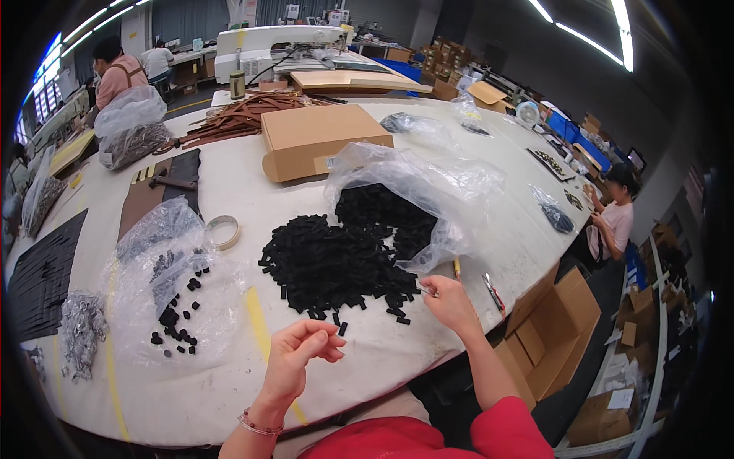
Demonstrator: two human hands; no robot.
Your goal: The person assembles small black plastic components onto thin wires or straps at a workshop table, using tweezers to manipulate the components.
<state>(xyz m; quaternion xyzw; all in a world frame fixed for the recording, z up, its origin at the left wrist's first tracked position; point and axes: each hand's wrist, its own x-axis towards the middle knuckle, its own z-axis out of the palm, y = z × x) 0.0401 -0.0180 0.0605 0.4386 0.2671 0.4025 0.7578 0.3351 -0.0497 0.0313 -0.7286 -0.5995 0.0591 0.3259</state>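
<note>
A large heap of small black cylindrical pieces (329, 260) lies on the white-covered table in front of me. Some spill from a clear plastic bag (466, 191) behind it. My left hand (300, 356) hovers at the heap's near edge, fingers curled in; whatever they hold, if anything, is hidden. One black piece (342, 329) shows right by its fingertips, and I cannot tell if they touch. At the heap's right edge my right hand (453, 304) pinches a thin, silvery piece (425, 290), too small to name.
Left of the heap, black pieces (174, 333) lie on a clear bag (157, 252), near a tape roll (222, 232). A cardboard box (325, 138) stands behind. Red-handled pliers (493, 292) lie right, above an open carton (554, 336). A co-worker (612, 214) sits at the far right.
</note>
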